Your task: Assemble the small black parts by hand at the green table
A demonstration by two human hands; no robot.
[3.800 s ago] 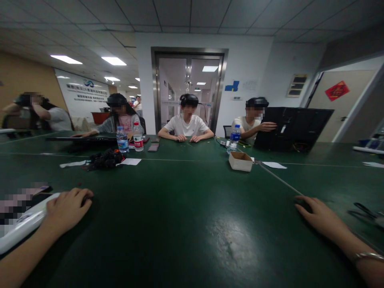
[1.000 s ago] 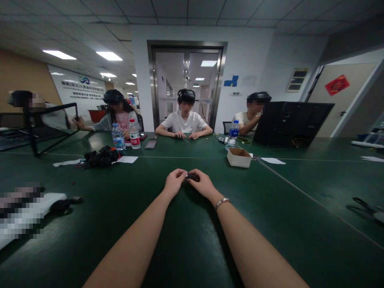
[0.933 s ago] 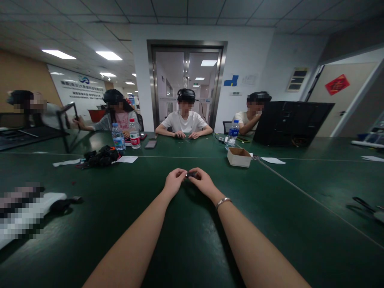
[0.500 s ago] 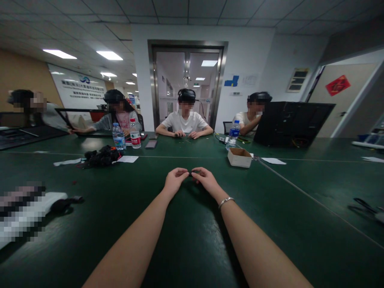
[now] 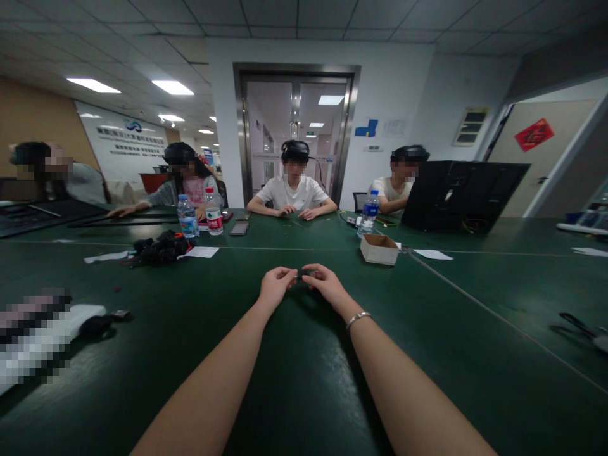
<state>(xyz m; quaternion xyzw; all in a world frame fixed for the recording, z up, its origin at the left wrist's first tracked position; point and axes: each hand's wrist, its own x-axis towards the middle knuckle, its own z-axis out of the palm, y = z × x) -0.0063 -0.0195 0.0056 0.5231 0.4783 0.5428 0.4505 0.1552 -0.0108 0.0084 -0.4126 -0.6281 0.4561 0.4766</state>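
Observation:
Both my arms stretch forward over the dark green table (image 5: pixel 304 380). My left hand (image 5: pixel 275 286) and my right hand (image 5: pixel 323 284) meet in the middle, fingers curled. Between their fingertips they pinch a small dark object (image 5: pixel 301 275) that is too small to name. A thin bracelet (image 5: pixel 357 318) sits on my right wrist.
A small cardboard box (image 5: pixel 379 249) stands ahead right, a heap of black parts (image 5: pixel 159 247) and two water bottles (image 5: pixel 187 216) ahead left. Several people sit across the table; one is behind a large black panel (image 5: pixel 463 195). A dark tool (image 5: pixel 577 323) lies far right.
My hands came from the table's sides to the middle and closed on the small object. In the last second they barely moved. A person at far left laid a black frame flat.

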